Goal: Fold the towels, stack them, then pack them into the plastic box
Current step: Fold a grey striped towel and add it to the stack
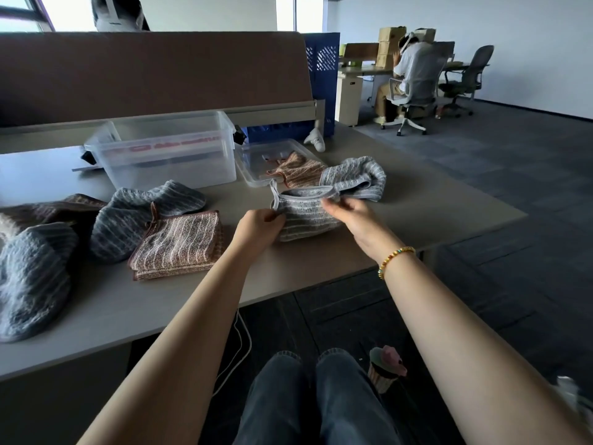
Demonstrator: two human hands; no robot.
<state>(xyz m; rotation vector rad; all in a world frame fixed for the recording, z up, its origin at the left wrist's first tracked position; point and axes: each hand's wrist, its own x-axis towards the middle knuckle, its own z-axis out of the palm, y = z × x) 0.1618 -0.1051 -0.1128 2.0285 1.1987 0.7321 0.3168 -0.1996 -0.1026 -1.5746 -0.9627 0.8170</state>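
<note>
In the head view, a grey striped towel (305,216) is held just above the table (433,200), near its front edge, pinched at its left side by the left hand (261,228) and at its upper hem by the right hand (348,215). It sags between the grips, so it is judged light, soft and limp; corners or the bound hem are best taken. One folded brown towel (179,244) lies left of it, before the plastic box (167,152).
</note>
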